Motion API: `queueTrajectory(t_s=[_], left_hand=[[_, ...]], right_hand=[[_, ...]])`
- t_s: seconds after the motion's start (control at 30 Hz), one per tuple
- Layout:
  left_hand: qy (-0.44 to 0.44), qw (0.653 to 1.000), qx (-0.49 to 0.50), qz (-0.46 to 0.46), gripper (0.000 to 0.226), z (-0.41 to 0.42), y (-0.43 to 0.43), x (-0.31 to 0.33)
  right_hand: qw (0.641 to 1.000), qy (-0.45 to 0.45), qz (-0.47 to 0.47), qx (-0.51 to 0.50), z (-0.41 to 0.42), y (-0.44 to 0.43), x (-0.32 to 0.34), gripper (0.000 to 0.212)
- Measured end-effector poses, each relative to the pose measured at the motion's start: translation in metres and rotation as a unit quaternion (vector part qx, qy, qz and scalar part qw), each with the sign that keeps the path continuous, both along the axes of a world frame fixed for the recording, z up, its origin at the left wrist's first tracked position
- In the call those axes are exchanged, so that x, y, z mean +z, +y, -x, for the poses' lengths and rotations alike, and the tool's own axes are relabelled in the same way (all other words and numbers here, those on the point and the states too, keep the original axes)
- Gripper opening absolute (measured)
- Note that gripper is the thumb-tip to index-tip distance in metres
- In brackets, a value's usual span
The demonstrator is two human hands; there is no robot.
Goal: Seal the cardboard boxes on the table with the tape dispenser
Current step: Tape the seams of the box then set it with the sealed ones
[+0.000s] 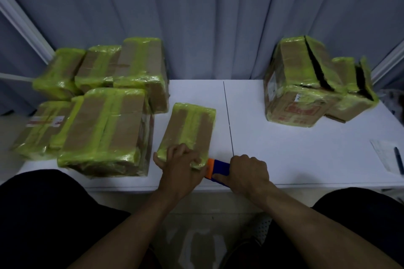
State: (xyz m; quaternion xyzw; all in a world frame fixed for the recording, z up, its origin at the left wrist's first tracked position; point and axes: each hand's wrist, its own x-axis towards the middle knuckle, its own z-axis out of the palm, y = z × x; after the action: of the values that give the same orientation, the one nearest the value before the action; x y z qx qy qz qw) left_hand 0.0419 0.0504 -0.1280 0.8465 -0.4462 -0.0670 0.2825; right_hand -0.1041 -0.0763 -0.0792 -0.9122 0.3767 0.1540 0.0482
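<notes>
Right hand (249, 172) grips the tape dispenser (215, 169) at the near end of the box (188, 131), left hand (179, 159) curled over it, its length running to the far table (284, 137) edge.

**Dim Room With a White Table**

At the back, a tall grey-blue folded cloth curtain (207, 17). Far left, a white slanted frame bar (24, 24). In front, a flat white table (284, 148) with a thin dark line (228, 120) across it. Below, a pale shiny floor (196, 240).

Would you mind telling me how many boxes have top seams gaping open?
2: the large box at far right, and the smaller box just right of it. The left pile may hide others.
</notes>
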Motion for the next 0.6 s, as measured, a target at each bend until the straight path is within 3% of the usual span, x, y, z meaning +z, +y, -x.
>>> queueTrajectory(t_s=[0.27, 0.5, 0.6], left_hand=[[-0.033, 0.998, -0.001, -0.047, 0.03, 0.008, -0.003, 0.025], [0.01, 0.999, 0.007, -0.052, 0.044, 0.002, 0.0, 0.028], [-0.036, 0.994, 0.041, -0.097, 0.047, 0.007, 0.003, 0.032]], right_hand=[[0.998, 0.006, 0.054, 0.03, -0.008, 0.011, 0.008, 0.063], [0.997, -0.006, 0.067, 0.029, -0.013, 0.017, 0.003, 0.055], [0.998, -0.024, 0.064, 0.0, -0.009, 0.01, 0.016, 0.059]])
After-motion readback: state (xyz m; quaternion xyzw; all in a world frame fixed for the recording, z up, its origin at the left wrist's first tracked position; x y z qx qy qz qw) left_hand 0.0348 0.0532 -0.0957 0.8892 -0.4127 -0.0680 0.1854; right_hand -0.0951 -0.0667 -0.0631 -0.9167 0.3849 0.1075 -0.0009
